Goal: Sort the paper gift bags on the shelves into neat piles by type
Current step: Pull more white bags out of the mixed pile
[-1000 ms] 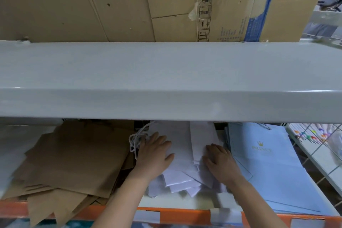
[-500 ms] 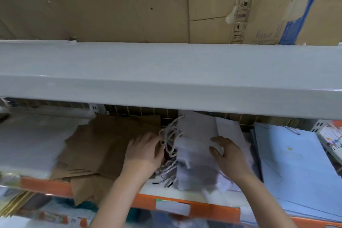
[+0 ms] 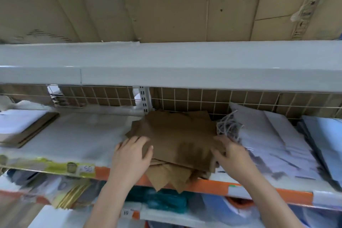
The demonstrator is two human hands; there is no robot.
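Note:
A loose, fanned pile of flat brown paper bags (image 3: 177,135) lies on the middle shelf, its lower corners hanging over the orange front edge (image 3: 218,187). My left hand (image 3: 132,155) rests on the pile's left side with the thumb laid over the top bag. My right hand (image 3: 231,153) is at the pile's right edge, fingers bent against it. Right of the pile lie white paper bags (image 3: 268,135) with a tangle of cord handles (image 3: 229,126), then light blue bags (image 3: 325,135) at the far right.
A grey upper shelf (image 3: 166,65) overhangs closely, with cardboard boxes (image 3: 166,5) on it. A wire grid (image 3: 203,100) backs the shelf. White sheets (image 3: 77,135) and a flat brown-edged stack (image 3: 27,129) lie to the left. Packed goods fill the shelf below (image 3: 157,201).
Both hands have left the white bags and moved left onto the brown pile. The view has swung left, so the white and blue bags now sit at the right.

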